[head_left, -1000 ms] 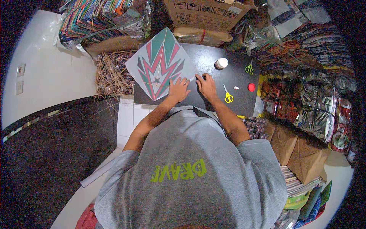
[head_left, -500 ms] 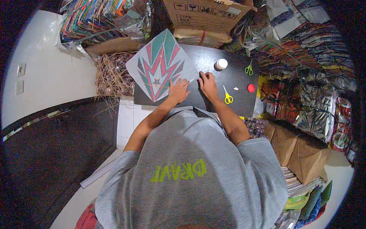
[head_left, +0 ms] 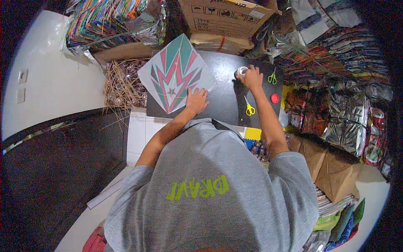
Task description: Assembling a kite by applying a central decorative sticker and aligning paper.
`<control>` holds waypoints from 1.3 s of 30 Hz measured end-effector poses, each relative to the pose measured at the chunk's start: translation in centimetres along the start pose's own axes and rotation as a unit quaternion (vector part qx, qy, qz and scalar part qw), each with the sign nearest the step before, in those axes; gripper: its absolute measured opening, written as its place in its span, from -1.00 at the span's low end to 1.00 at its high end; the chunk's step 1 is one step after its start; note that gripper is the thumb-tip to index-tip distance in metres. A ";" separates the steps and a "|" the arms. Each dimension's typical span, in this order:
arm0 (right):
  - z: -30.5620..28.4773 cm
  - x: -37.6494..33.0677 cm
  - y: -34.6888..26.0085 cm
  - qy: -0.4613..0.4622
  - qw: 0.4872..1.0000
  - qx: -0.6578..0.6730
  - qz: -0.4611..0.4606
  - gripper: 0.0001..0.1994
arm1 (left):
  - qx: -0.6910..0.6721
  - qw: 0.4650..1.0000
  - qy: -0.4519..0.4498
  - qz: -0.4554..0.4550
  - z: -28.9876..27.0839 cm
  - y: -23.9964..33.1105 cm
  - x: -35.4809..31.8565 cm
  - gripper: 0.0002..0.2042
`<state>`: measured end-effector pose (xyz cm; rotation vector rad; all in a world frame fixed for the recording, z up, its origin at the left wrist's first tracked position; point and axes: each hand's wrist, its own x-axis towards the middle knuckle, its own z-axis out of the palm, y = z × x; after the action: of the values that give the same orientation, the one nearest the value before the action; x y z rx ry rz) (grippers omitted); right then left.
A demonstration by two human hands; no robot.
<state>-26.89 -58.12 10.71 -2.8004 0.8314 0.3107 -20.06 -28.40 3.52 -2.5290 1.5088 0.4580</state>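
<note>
Looking down over your grey shirt, you have both hands out on the dark worktop [head_left: 222, 101]. Your left hand [head_left: 196, 101] lies flat, fingers spread, pressing the lower right edge of the kite [head_left: 174, 72]; it grips nothing. The kite is a diamond of pale paper with green, pink and dark zigzag stripes and a small star near its lower point. It rests on the left part of the worktop, and its left corner hangs past the edge, above a heap of thin sticks [head_left: 124, 82].

Your right hand [head_left: 253, 77] is stretched to the far side of the worktop, fingers curled around a small white roll of tape [head_left: 242, 71]. The roll sits on the surface, well apart from the kite.

Yellow-handled scissors [head_left: 249, 108] lie just beside your right forearm, toward the near edge. Green-handled scissors [head_left: 272, 78] lie just right of that hand. A small red cap [head_left: 274, 98] sits near the right edge of the worktop.

A cardboard box [head_left: 226, 17] stands beyond the far edge. Stacks of coloured paper in plastic wrap [head_left: 348, 84] crowd the right side.
</note>
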 end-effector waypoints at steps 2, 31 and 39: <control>0.5 0.5 0.3 -0.015 0.998 -0.050 0.017 -0.48 | -0.005 1.000 0.005 0.005 -0.2 0.0 -0.1 -0.40; 12.2 -7.2 -5.7 0.079 0.959 0.165 -0.216 -0.50 | -0.030 1.000 -0.005 -0.003 0.0 -0.1 -0.6 -0.37; 12.4 -7.2 -6.0 0.095 0.962 0.148 -0.209 -0.54 | -0.033 0.998 0.045 -0.011 1.1 -0.2 -0.4 -0.37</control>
<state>-31.19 -46.37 1.52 -2.6525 0.2697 -0.1436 -20.32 -27.64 2.65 -2.6466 1.5195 0.4023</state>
